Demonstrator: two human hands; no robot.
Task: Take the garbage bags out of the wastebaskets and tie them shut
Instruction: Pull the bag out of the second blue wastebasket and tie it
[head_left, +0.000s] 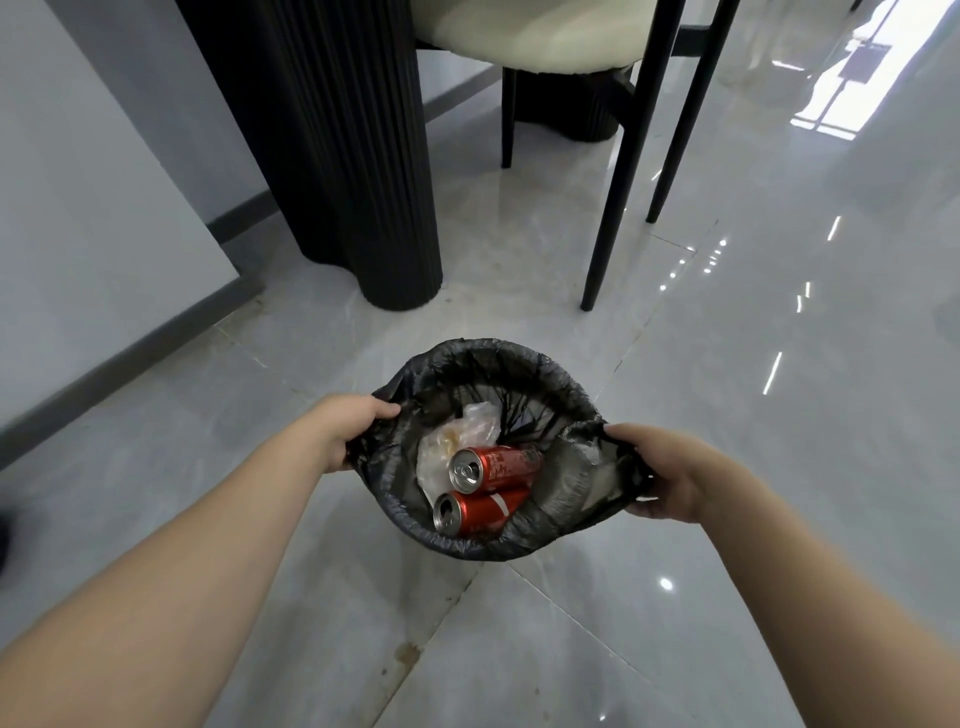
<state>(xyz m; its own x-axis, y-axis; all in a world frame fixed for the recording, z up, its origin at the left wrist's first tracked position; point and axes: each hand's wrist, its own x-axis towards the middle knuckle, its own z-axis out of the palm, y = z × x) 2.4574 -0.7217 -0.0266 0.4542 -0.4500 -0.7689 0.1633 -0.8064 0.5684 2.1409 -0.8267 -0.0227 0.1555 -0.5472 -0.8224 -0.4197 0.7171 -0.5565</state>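
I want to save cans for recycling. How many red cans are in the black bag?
2. One red can lies on the clear plastic wrapper; the other red can lies just in front of it, nearer the person. More could hide underneath inside the garbage bag.

Open tiled floor (727, 415) lies to the right of the garbage bag (467, 545) and toward the camera, giving free passage. Beyond it, the fluted black pedestal (353, 182) and the chair legs (618, 208) narrow the way. The left hand (345, 423) and right hand (670, 473) grip opposite rim sides; the mouth stays open, though two red cans (488, 488) and what looks like crumpled plastic (457, 436) fill it.
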